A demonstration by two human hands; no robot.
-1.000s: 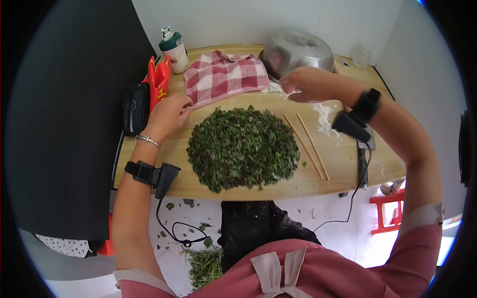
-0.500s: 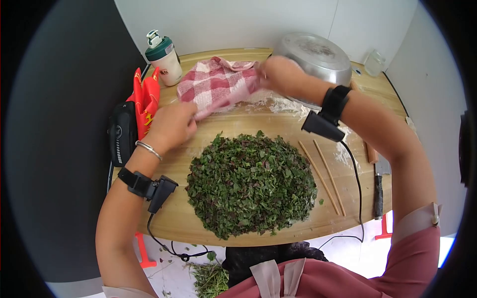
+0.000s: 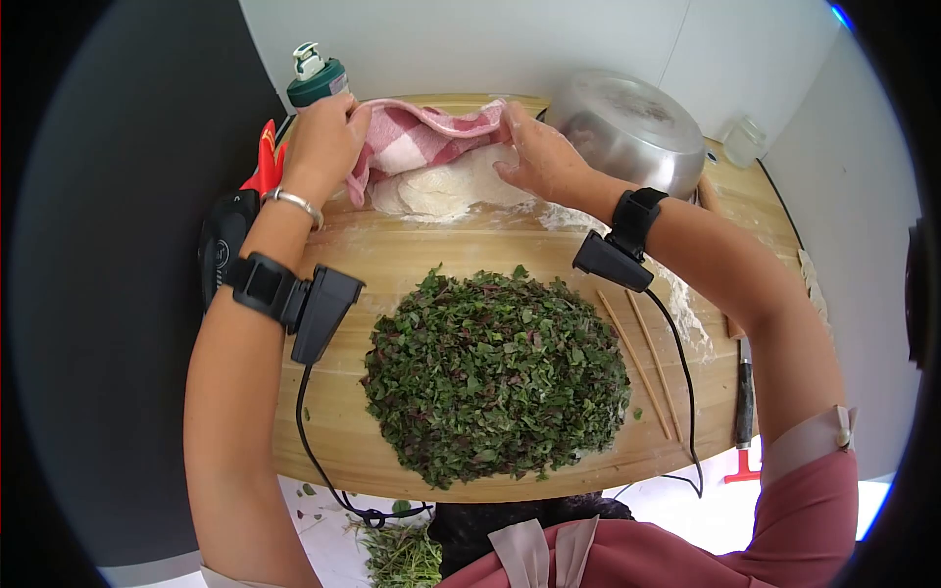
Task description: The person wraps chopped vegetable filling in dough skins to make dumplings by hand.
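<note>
A red-and-white checked cloth (image 3: 417, 137) is lifted at the back of the table, its left end gripped in my left hand (image 3: 328, 142). My right hand (image 3: 539, 157) pinches the cloth's right corner, with the fingers partly hidden by it. Beneath and in front of the cloth lies pale, floury dough (image 3: 441, 188), its far part covered. Closer to me, a wide mound of chopped green and purple leaves (image 3: 495, 377) sits on the wooden table.
An upturned metal basin (image 3: 632, 132) stands right of the dough, near a glass jar (image 3: 743, 142). Two chopsticks (image 3: 647, 377) lie right of the leaves, then a knife (image 3: 745, 397). A green-lidded bottle (image 3: 319, 78) and a black device (image 3: 227, 235) are at left. Flour dusts the wooden table (image 3: 333, 441).
Both hands have drawn the cloth up and back, uncovering the front of the dough. My left hand moved away from me, toward the bottle. The view has shifted slightly.
</note>
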